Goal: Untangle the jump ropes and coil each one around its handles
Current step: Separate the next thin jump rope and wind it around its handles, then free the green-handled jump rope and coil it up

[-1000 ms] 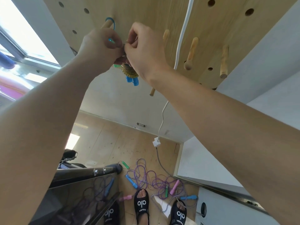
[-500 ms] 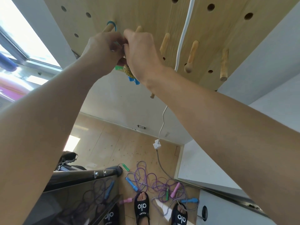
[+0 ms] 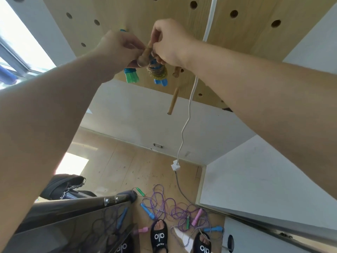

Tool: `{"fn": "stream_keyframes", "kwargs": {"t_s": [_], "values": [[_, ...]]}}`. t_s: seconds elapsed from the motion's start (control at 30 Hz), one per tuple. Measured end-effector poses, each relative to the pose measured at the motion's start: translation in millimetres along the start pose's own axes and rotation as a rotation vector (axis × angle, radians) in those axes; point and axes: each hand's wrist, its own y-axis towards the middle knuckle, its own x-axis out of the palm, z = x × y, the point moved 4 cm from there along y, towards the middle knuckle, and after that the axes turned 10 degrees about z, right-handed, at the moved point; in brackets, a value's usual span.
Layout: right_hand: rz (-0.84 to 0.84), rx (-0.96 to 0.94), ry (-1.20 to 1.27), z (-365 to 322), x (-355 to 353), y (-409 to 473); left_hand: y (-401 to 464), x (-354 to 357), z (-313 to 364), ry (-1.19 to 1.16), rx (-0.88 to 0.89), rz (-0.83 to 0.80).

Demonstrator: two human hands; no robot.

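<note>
Both hands work at a wooden peg (image 3: 145, 55) on the pegboard (image 3: 237, 42); the left hand (image 3: 118, 46) and the right hand (image 3: 167, 44) each pinch at the top of a coiled yellow rope with blue handles (image 3: 157, 73), apparently hanging it there; a second coil with green handles (image 3: 131, 74) hangs just beside it; so two ropes look done; on the floor (image 3: 113, 161) a purple tangle (image 3: 169, 209) with several handles remains to be sorted.
</note>
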Motion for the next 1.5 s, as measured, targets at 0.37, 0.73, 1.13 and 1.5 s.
{"fn": "stream_keyframes", "kwargs": {"t_s": [0.37, 0.73, 1.13, 1.5], "values": [[0.311, -0.067, -0.041, 9.7, 12.9, 7.3, 20.1, 16.5, -11.6, -0.16, -0.183, 0.071], [0.499, -0.416, -0.055, 0.1, 2.3, -62.0, -20.5, 18.4, -14.0, -0.198, -0.138, 0.255], [0.203, -0.266, -0.024, 76.6, 14.2, -214.0, -177.9, 45.1, -67.7, -0.03, -0.228, 0.354], [-0.089, 0.005, -0.048, 217.4, 59.5, -360.2, -348.5, 175.0, -164.8, 0.352, -0.255, -0.144]]}}
